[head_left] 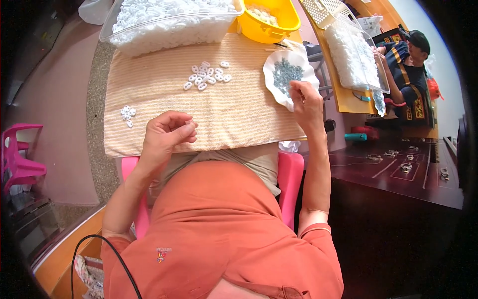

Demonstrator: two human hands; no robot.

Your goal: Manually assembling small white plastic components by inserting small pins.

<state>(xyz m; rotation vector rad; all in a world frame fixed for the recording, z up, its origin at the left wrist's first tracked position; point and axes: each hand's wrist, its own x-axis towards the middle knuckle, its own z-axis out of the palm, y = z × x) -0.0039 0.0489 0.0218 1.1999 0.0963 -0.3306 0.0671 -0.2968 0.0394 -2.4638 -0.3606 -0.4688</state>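
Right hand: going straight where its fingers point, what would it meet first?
The right hand would probably meet the small grey-blue pieces in the wavy-rimmed white dish; its height is unclear.

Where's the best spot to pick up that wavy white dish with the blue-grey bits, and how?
Probably pinch the wavy white dish by its left rim, coming from the left. That edge is bare, while the right hand covers the near-right part. Keep it level, because the blue-grey bits could slide out.
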